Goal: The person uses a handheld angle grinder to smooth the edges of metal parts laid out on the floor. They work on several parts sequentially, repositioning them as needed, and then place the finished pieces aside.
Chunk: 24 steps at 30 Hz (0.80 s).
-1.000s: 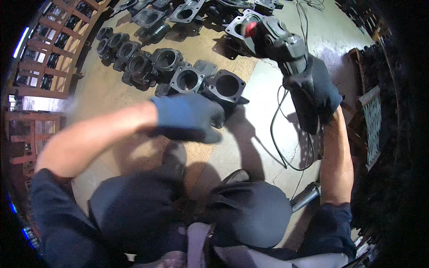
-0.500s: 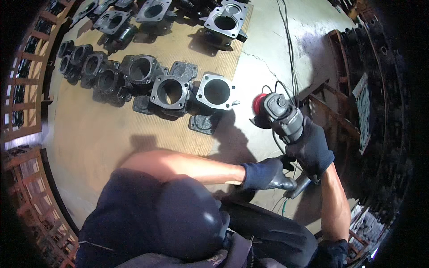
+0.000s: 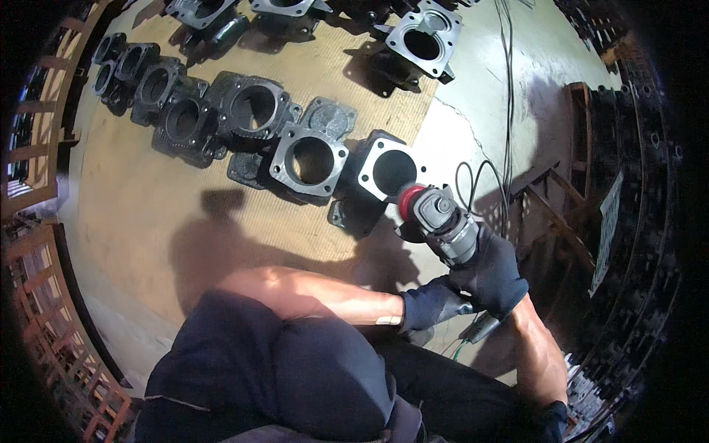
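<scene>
My right hand (image 3: 491, 273), in a dark glove, grips the body of a grey angle grinder (image 3: 452, 232). Its red disc (image 3: 410, 201) is at the lower right corner of a square-flanged metal casting (image 3: 367, 170) with a big round bore; whether they touch, I cannot tell. My left hand (image 3: 436, 303), also gloved, is closed at the grinder's rear part, just under the right hand, its fingertips partly hidden. Left of that casting stands another flanged casting (image 3: 279, 164) with a bright machined face.
Several more dark castings (image 3: 185, 122) run in a row to the left on a tan corrugated sheet (image 3: 133, 214). Others, such as a bright-topped casting (image 3: 402, 46), stand farther back. Black cables (image 3: 508, 111) cross the floor. Wooden crates (image 3: 33, 155) line the left; stacked dark parts (image 3: 635, 192) fill the right.
The grinder has moved left and slightly down relative to the castings, bringing its disc to the nearest casting's corner. My left hand has moved up closer under my right hand. The view has shifted.
</scene>
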Tool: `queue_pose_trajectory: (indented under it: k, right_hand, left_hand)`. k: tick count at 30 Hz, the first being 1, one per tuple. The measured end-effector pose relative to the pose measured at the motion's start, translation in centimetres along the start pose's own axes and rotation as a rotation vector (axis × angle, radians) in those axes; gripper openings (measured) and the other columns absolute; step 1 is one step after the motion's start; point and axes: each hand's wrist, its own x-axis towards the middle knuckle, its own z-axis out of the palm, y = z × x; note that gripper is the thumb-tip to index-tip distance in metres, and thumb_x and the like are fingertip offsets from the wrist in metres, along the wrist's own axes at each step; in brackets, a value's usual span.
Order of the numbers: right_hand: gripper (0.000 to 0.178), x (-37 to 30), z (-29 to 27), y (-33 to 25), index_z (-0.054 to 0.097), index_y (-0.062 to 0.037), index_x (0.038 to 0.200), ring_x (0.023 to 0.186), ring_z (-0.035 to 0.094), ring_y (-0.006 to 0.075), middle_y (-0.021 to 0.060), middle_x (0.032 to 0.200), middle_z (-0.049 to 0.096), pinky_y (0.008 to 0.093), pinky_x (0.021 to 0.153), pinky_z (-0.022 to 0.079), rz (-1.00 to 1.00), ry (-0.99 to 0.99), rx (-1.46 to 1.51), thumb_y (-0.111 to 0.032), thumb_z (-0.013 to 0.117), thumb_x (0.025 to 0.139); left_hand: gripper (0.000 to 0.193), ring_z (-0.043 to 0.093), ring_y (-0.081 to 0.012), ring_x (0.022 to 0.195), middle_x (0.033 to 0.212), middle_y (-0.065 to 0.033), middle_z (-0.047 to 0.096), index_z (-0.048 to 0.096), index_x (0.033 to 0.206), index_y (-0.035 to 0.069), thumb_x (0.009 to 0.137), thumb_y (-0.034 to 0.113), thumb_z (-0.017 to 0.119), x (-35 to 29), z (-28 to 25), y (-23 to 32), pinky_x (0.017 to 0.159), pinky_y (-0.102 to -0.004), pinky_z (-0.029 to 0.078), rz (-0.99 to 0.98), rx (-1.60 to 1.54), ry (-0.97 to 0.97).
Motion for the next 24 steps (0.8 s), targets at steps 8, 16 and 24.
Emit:
queue_pose_trajectory:
  k: [8,16,24]
  right_hand:
    - [0.058,3.3,0.7,-6.1,0.064,-0.0002,0.109,0.089,0.073,0.0377,0.0228,0.094,0.073,0.0409,0.081,0.058,-0.018,0.009,-0.117,-0.027,0.085,0.063]
    - [0.053,7.1,0.6,-6.7,0.060,0.0021,0.105,0.088,0.072,0.0418,0.0237,0.092,0.072,0.0436,0.079,0.058,-0.068,0.065,-0.235,-0.025,0.081,0.065]
    - [0.055,5.6,1.6,-9.9,0.063,0.0018,0.107,0.086,0.072,0.0313,0.0195,0.092,0.073,0.0383,0.079,0.057,-0.033,-0.027,-0.303,-0.020,0.085,0.061]
  left_hand:
    - [0.034,0.059,-0.0168,0.118,0.127,-0.0103,0.065,0.059,0.130,0.001,0.096,0.005,0.062,1.2,-2.6,-2.7,0.104,-0.0338,0.048,0.148,-0.444,0.098]
    - [0.022,0.065,-0.0150,0.104,0.110,-0.0061,0.071,0.068,0.116,0.002,0.094,0.002,0.065,2.7,-4.4,-1.2,0.094,-0.0316,0.055,0.301,-0.673,0.221]
    - [0.036,0.065,-0.0177,0.111,0.123,-0.0091,0.065,0.060,0.126,0.001,0.090,-0.005,0.066,1.6,-4.0,-3.3,0.096,-0.0308,0.055,0.234,-1.043,0.163]
